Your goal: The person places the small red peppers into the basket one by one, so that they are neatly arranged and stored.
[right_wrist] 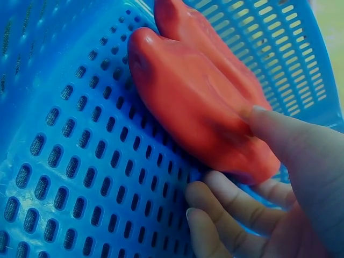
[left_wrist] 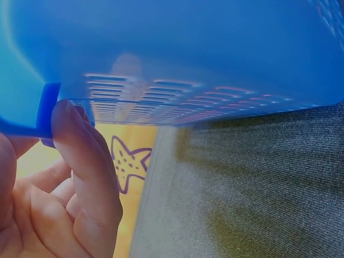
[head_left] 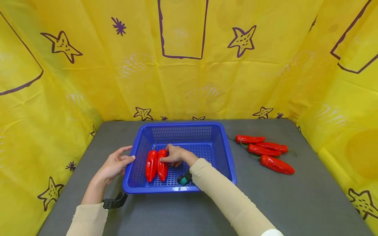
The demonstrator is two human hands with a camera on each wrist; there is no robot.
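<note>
A blue plastic basket [head_left: 180, 189] with slotted walls stands on the grey table. My left hand [head_left: 115, 165] pinches its left rim; in the left wrist view the fingers [left_wrist: 80, 145] bend at the rim's edge. Two red chili peppers lie side by side in the basket's left half, the outer chili pepper [head_left: 151, 166] and the inner chili pepper [head_left: 162, 168]. Inside the basket my right hand [head_left: 177, 155] grips the inner one near its stem end. In the right wrist view the thumb [right_wrist: 285, 129] lies on top of that pepper [right_wrist: 188, 102], with the other fingers curled at its side and partly under it.
Several more red chili peppers [head_left: 277, 164] lie on the table [head_left: 313, 203] to the right of the basket. A yellow cloth [head_left: 189, 85] with starfish drawings hangs behind the table and along both sides. Both wrists wear a dark strap [head_left: 113, 202].
</note>
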